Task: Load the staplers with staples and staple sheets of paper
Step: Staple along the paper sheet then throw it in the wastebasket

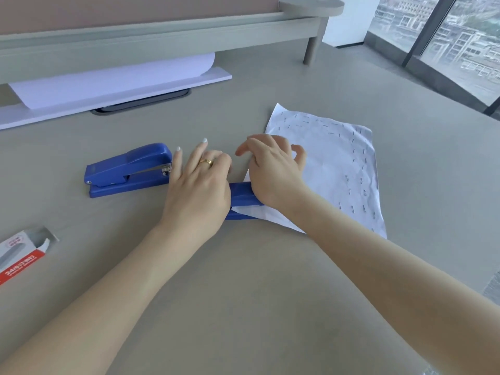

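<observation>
Head view looks down on a grey bench (pixel 243 266) with both hands meeting near the middle of the frame. Left hand (pixel 198 182) lies flat with its fingers straight, a gold ring (pixel 206 162) on one of them, pressing down on a blue stapler (pixel 242 197) that is mostly hidden beneath the two hands. Right hand (pixel 273 171) sits just to the right of it, wrist over the same stapler, fingers loosely curled above the near-left corner of a crumpled sheet of paper (pixel 332 163); whether those fingers pinch the sheet cannot be told. A corner of that paper is tucked into the stapler's mouth, and the sheet spreads out toward the right of the frame, dotted with many staples along its upper and right edges.

A second blue stapler (pixel 127 169) rests closed on the bench just left of the left hand, its nose pointing toward the fingers. At the lower left edge lies an opened red and white staple box (pixel 21 255). In the upper left, a stack of clean white paper (pixel 113 82) sits under a raised shelf (pixel 162 31), one sheet curling upward.
</observation>
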`<state>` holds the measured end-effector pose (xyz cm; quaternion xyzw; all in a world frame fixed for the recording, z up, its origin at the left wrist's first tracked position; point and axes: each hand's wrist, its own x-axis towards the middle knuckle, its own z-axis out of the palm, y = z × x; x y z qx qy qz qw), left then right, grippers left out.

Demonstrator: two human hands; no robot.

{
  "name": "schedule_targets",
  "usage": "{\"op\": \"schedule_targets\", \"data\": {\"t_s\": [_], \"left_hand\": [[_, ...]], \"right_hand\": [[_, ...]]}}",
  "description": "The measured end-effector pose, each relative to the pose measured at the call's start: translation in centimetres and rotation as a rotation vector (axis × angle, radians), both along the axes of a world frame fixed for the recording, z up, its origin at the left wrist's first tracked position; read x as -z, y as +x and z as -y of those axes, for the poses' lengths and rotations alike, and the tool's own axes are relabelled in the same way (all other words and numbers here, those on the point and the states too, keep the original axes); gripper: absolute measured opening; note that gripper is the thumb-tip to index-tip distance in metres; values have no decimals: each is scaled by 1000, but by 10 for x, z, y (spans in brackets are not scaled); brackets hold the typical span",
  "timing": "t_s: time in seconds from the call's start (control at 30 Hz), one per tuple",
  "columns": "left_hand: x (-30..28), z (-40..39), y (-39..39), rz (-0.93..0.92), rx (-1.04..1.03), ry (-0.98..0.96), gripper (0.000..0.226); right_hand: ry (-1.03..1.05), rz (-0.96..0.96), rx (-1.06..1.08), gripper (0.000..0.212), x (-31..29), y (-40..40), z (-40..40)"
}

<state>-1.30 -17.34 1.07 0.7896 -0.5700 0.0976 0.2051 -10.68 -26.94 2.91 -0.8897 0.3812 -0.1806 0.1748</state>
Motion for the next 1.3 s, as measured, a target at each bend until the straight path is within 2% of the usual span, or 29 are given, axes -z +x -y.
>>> {"op": "schedule_targets", "data": {"t_s": [0.13,0.37,0.6,0.8,0.93,1.03,1.2,1.3], "left_hand": [[-3,0,2,-64,55,-26,49],[-12,0,3,-140,83,50,29],[-6,3,5,-114,110,59,28],[3,5,3,-91,68,-26,32],[6,4,0,-46,32,-123,26],[6,3,-4,-71,-10,-208,24],[5,-6,-3,-177,17,-342,28],[3,-8,-4,-168,25,-373,28]], "right_hand": [[82,58,-3,50,3,-1,0],[128,94,-13,60,9,0,1],[132,108,-15,63,13,-2,2],[99,62,23,60,12,1,0],[115,14,65,48,2,5,-1],[151,86,126,38,-6,1,-2],[120,322,205,32,-8,-33,-15],[41,311,132,36,6,-58,-33]]}}
